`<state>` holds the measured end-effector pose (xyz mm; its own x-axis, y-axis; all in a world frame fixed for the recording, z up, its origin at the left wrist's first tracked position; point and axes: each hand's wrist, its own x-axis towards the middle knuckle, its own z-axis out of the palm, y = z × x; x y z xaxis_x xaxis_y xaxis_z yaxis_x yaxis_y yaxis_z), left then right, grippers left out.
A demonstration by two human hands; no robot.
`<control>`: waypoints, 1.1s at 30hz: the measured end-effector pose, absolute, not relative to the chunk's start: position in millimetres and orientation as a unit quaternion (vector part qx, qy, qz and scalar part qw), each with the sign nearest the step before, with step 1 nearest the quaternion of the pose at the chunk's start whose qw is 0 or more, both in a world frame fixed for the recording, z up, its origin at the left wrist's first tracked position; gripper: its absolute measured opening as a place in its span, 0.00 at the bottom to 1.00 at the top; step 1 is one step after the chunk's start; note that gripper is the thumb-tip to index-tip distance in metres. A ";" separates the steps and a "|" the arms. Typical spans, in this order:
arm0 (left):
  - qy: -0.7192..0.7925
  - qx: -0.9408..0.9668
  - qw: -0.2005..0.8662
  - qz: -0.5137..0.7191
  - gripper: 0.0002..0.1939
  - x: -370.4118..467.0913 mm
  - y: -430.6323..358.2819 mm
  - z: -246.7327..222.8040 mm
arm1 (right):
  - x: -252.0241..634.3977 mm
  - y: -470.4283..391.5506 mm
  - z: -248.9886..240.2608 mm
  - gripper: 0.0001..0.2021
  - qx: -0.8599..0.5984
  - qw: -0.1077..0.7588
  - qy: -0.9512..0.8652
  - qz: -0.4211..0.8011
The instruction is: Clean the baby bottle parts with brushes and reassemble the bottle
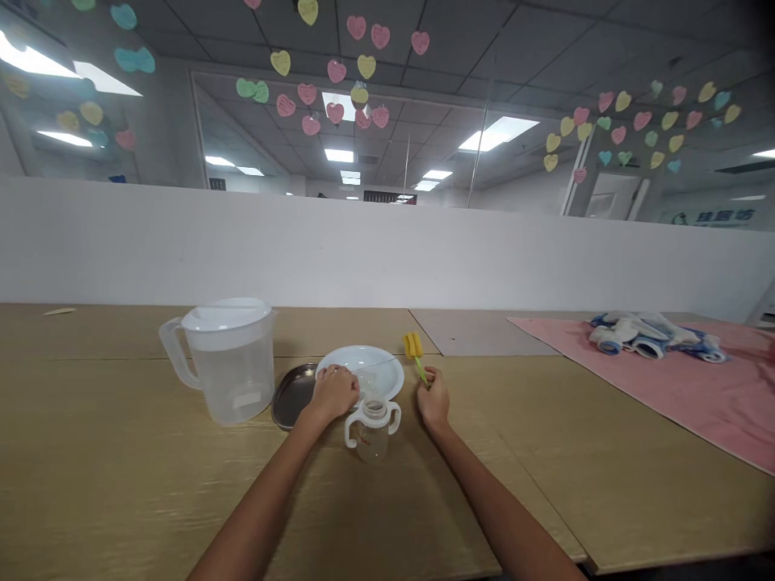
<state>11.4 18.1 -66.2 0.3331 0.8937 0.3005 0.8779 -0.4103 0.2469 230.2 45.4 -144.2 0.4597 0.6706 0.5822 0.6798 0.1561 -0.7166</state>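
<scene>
My right hand (433, 399) is closed around the green handle of a bottle brush, its yellow sponge head (413, 345) pointing up and away. My left hand (337, 392) has its fingers curled over the left side of a white plate (392, 374); what they grip is hidden. Beside those fingers, a clear piece (367, 379) lies on the plate, too faint to name. In front of the plate and between my hands, a clear baby bottle (371, 442) stands upright without a lid, a white handle on each side.
Left of the plate lies a dark metal tray (291, 397), partly behind my left hand. A lidded clear pitcher (236, 375) with liquid stands further left. On the right, a pink cloth (659, 387) carries a heap of white and blue items (654, 335). A white partition (375, 258) backs the table.
</scene>
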 end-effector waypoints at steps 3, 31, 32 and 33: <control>0.544 0.812 0.010 0.212 0.12 7.3 14.6 -71.2 | 227.8 41.7 -136.8 0.16 -0.625 0.615 -0.480 0.013; 0.430 0.638 0.202 0.607 0.14 6.3 12.0 -84.3 | 208.9 9.1 -111.1 0.14 -0.443 0.523 -0.725 -0.073; 0.435 0.632 0.195 0.611 0.14 6.2 11.7 -83.9 | 208.7 9.4 -111.8 0.15 -0.437 0.514 -0.734 -0.079; 0.441 0.625 0.182 0.618 0.13 5.8 11.8 -83.6 | 208.5 9.7 -112.3 0.15 -0.433 0.507 -0.740 -0.087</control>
